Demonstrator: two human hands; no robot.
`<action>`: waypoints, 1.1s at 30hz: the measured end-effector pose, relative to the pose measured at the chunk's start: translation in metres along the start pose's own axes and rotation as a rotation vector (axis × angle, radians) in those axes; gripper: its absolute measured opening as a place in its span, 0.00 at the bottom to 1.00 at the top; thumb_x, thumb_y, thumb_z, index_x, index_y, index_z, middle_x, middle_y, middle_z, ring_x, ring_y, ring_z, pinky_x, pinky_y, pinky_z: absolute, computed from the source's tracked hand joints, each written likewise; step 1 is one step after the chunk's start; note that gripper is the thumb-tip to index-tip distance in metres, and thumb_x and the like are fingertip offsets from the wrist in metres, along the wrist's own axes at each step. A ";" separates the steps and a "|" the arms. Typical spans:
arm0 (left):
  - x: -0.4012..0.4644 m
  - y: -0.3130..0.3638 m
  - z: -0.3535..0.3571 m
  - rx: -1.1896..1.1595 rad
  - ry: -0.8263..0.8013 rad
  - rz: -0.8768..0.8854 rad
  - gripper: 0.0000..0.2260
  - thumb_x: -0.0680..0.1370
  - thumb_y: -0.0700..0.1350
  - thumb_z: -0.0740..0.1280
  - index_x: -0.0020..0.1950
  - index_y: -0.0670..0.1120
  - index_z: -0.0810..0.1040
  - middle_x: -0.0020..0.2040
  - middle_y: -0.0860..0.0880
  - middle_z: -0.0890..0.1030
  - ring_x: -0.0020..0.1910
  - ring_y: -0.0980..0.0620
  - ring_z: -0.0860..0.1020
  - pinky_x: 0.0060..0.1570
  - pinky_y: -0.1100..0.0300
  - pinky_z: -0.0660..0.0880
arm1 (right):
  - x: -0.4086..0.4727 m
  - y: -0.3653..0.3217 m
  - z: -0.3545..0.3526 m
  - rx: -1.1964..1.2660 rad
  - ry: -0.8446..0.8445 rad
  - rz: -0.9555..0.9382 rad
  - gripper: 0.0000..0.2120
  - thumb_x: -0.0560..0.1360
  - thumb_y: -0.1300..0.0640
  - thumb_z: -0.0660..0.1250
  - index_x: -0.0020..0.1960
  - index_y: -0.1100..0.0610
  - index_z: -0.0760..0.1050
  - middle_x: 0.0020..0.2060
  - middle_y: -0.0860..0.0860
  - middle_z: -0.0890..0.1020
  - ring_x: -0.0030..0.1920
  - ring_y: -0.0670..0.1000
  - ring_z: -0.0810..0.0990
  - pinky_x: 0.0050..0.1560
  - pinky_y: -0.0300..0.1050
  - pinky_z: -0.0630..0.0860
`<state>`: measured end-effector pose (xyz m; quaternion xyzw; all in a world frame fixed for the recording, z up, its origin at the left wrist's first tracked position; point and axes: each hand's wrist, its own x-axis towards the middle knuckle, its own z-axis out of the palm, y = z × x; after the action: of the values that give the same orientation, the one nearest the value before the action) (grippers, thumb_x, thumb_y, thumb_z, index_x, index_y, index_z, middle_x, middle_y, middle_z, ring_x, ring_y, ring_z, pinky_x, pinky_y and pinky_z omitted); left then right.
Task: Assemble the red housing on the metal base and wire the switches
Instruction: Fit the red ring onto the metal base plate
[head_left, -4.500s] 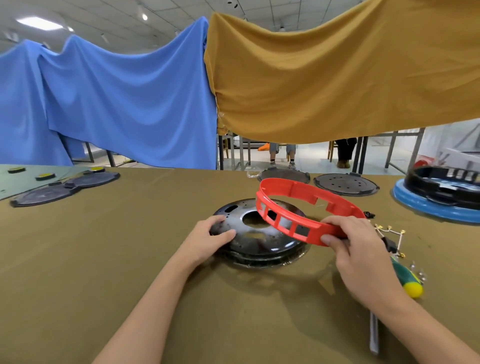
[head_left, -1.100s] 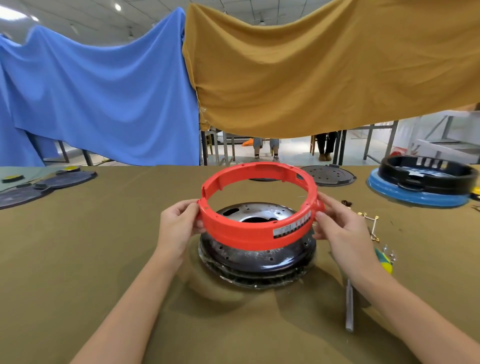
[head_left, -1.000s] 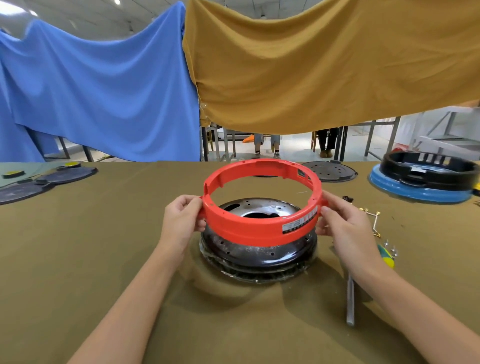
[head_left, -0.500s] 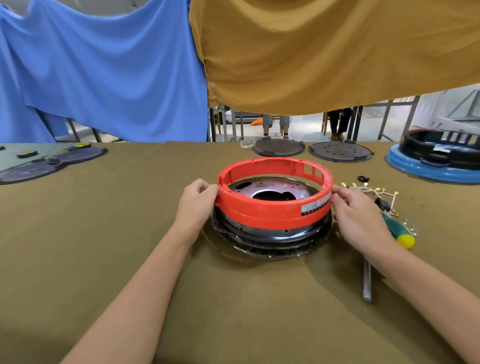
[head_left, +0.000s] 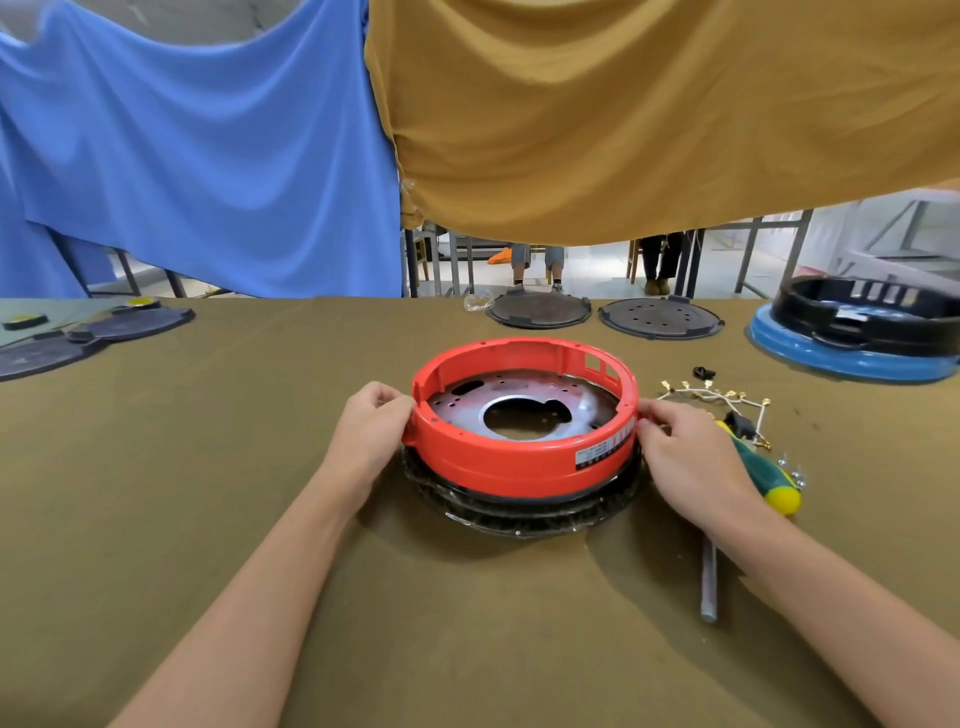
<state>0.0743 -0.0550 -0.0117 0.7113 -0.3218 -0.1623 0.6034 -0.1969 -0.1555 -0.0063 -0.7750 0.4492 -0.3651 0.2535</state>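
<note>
Looking down through the head view, I see my left hand (head_left: 371, 431) and right hand (head_left: 691, 457) gripping opposite sides of the red housing (head_left: 519, 467), fingers (head_left: 655, 410) curled against its smooth plastic wall. The housing is a round open ring with rectangular slots at the back and a small label on the front right. It sits on the metal base (head_left: 524, 410), a shiny perforated disc with a large centre hole, visible inside the ring, with a dark rim showing beneath. Both rest mid-worktop (head_left: 208, 467), covered in olive cloth. Just right of my right hand lie a green and yellow screwdriver (head_left: 763, 478) and a bundle of pale wires (head_left: 711, 397) with brass terminals. Blue fabric (head_left: 182, 145) and mustard fabric (head_left: 649, 114) hang behind.
</note>
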 end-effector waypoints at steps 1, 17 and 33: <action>0.000 -0.001 0.000 -0.001 -0.003 -0.002 0.05 0.74 0.37 0.64 0.39 0.45 0.72 0.35 0.47 0.75 0.36 0.49 0.72 0.41 0.54 0.69 | 0.000 0.000 0.000 0.000 0.000 0.002 0.15 0.82 0.60 0.57 0.61 0.52 0.81 0.43 0.44 0.80 0.40 0.36 0.73 0.39 0.27 0.64; 0.005 -0.007 0.001 -0.031 -0.016 -0.007 0.06 0.72 0.37 0.64 0.37 0.45 0.71 0.31 0.50 0.75 0.32 0.50 0.72 0.37 0.55 0.69 | 0.000 0.003 -0.001 -0.037 -0.025 0.002 0.15 0.82 0.61 0.57 0.60 0.53 0.81 0.40 0.41 0.80 0.40 0.36 0.75 0.34 0.27 0.65; 0.002 -0.004 -0.001 -0.028 -0.034 -0.009 0.04 0.73 0.38 0.64 0.39 0.45 0.72 0.32 0.48 0.76 0.34 0.49 0.73 0.39 0.54 0.70 | 0.001 0.001 -0.001 -0.029 -0.035 0.008 0.15 0.82 0.61 0.57 0.61 0.54 0.81 0.43 0.45 0.82 0.41 0.36 0.75 0.34 0.27 0.64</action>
<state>0.0774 -0.0549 -0.0151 0.7014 -0.3264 -0.1816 0.6071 -0.1978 -0.1567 -0.0056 -0.7831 0.4529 -0.3441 0.2516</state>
